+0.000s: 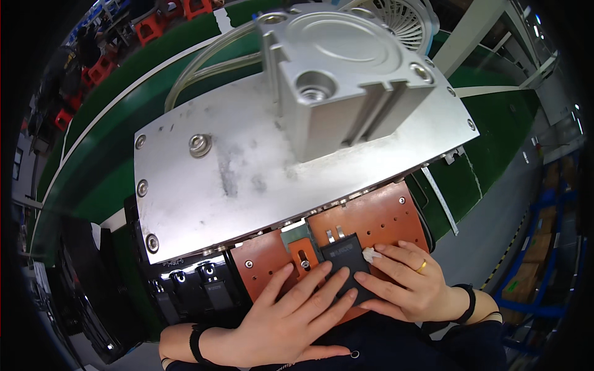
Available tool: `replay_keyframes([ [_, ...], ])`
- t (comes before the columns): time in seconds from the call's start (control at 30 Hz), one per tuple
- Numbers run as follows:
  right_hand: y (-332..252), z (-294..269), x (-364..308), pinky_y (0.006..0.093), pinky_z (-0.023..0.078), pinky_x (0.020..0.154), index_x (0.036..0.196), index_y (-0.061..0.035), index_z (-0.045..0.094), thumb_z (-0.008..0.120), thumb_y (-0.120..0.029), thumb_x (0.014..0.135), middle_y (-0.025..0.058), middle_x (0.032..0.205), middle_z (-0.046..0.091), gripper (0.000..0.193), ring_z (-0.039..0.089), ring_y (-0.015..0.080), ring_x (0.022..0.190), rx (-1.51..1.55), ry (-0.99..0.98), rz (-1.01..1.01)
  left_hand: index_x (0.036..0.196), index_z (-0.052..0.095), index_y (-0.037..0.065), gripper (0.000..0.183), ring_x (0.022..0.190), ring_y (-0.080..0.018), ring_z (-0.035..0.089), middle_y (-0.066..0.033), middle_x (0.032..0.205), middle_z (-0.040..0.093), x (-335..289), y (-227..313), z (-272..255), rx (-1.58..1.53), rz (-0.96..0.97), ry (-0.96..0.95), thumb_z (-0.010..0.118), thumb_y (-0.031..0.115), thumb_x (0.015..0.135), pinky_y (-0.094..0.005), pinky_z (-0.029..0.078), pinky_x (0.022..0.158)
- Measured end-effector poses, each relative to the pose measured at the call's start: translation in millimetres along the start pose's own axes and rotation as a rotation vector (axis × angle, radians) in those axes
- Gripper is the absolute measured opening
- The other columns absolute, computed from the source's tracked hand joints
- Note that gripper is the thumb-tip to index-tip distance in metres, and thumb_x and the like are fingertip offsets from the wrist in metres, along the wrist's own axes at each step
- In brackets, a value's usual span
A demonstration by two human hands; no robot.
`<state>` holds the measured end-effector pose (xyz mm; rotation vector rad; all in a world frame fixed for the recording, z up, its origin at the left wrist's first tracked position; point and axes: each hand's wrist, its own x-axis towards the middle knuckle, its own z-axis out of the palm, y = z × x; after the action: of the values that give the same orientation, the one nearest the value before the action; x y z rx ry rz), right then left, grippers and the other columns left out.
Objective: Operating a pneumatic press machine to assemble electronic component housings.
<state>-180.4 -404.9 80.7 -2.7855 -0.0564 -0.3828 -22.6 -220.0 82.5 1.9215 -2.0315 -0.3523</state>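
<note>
A flat black plug-like piece (346, 256) with two metal prongs lies on the orange-brown fixture plate (387, 216), prongs pointing away from me. My left hand (291, 318) rests flat with fingers spread; several fingertips touch the piece's left and near part. From the other side, my right hand (411, 281) reaches in with fingers stretched, and its index fingertip meets the piece's right edge. At another right fingertip sits a small white scrap (371, 255); whether it is wrapped on or held, I cannot tell. Beside the piece is an orange slotted block (303, 256) with a screw.
A thick metal press plate (247, 161) carrying a block-shaped cylinder (352, 86) overhangs the fixture's far side. Several glossy black pieces (216, 294) stand at left. A green bench (102, 154) extends behind, with a white fan (402, 25) and red stools (148, 28) farther off.
</note>
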Motion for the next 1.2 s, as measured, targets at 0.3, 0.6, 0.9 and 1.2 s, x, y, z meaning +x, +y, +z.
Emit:
replay_keyframes([
  [0.3,12,10,24,0.0389,0.048,0.090,0.108,-0.0070,0.067,0.071,-0.032,0.078,0.0127,0.109,0.065,0.040,0.061,0.0257,0.104,-0.132,0.040,-0.085,0.129,0.056,0.020,0.081,0.130,-0.0394,0.033,-0.0126,0.141,0.042,8,-26,2,-0.084,-0.057,0.031,0.059,0.075,0.070,-0.0545,0.018,0.108],
  [0.6,8,10,24,0.0369,0.053,0.080,0.105,-0.0036,0.068,0.073,-0.032,0.077,0.0148,0.103,0.066,0.040,0.063,0.0274,0.099,-0.170,0.038,-0.115,0.122,0.061,0.019,0.071,0.127,-0.0358,0.038,-0.0105,0.135,0.049,7,-24,-1,-0.115,-0.073,0.054,0.060,0.070,0.073,-0.0508,0.022,0.106],
  [0.9,11,9,20,0.0337,0.055,0.078,0.109,-0.0044,0.068,0.072,-0.034,0.078,0.0124,0.104,0.067,0.043,0.065,0.0252,0.097,-0.203,0.009,-0.124,0.123,0.060,0.019,0.070,0.110,-0.0248,0.049,-0.0075,0.125,0.055,14,-26,0,-0.013,-0.030,0.135,0.056,0.071,0.077,-0.0376,0.040,0.092],
  [1.2,11,6,18,0.0334,0.055,0.078,0.107,-0.0034,0.068,0.072,-0.035,0.078,0.0124,0.102,0.068,0.043,0.066,0.0254,0.095,-0.220,-0.044,-0.154,0.135,0.049,0.019,0.064,0.098,-0.0203,0.058,-0.0066,0.114,0.057,9,-31,-4,0.012,0.002,-0.047,0.054,0.059,0.086,-0.0255,0.051,0.075],
])
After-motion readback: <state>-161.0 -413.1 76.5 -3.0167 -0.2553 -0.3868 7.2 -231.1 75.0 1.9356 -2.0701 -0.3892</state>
